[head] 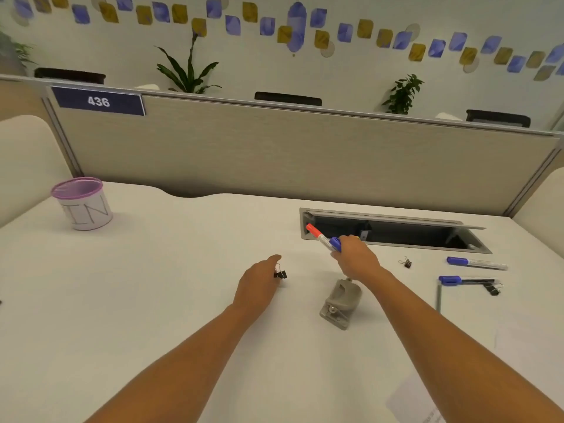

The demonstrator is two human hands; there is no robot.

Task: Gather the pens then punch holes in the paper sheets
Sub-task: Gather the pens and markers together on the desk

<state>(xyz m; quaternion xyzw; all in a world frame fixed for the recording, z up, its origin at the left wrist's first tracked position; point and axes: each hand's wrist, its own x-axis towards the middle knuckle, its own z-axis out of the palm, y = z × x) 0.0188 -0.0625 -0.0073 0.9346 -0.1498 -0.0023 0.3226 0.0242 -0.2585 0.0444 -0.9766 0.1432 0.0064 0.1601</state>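
Beyond the grey hole punch (341,303), your right hand (355,256) grips two pens (325,241), one red-capped, one blue-capped. Your left hand (259,283), left of the punch, rests fingers loosely curled beside a black binder clip (280,274); contact cannot be confirmed. Gathering appears partly done: two blue-capped pens (476,263) remain right of the punch. The paper sheets (476,319) there appear unpunched.
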